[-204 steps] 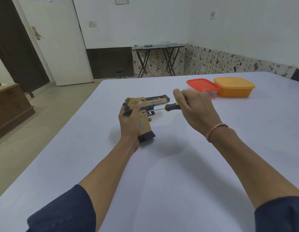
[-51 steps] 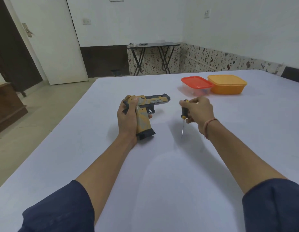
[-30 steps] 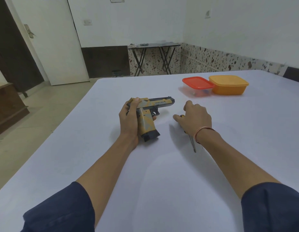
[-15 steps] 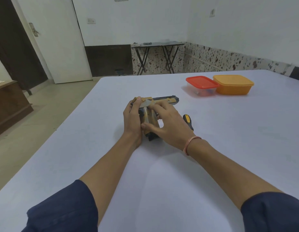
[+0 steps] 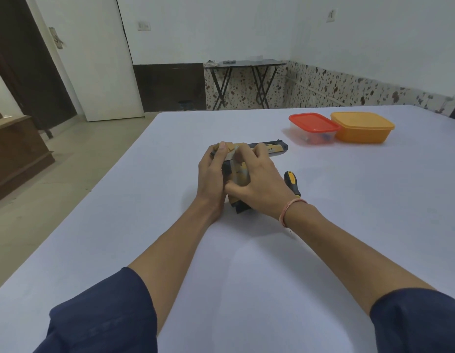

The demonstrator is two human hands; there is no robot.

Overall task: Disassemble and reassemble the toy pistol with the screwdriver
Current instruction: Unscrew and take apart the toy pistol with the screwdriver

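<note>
1. Yellow-and-black plastic toy pistol [image 5: 272, 148] lies on white worktop [image 5: 348, 225], muzzle pointing right.
2. Left hand [image 5: 212, 174] grip wraps its rear.
3. Right hand [image 5: 259, 182] fingertips pinch its top.
4. Yellow-black-handled screwdriver [image 5: 292, 183] lies just right, unheld.

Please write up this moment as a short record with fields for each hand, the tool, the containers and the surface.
left hand: grips the yellow and dark plastic toy pistol from its left side, thumb on top
right hand: fingers curled over the pistol's upper body, palm over the grip
tool: black and yellow handled screwdriver lies on the table, right of the right hand, unheld
containers: clear box with red lid touching orange lidded box, far right
surface: white table
</note>
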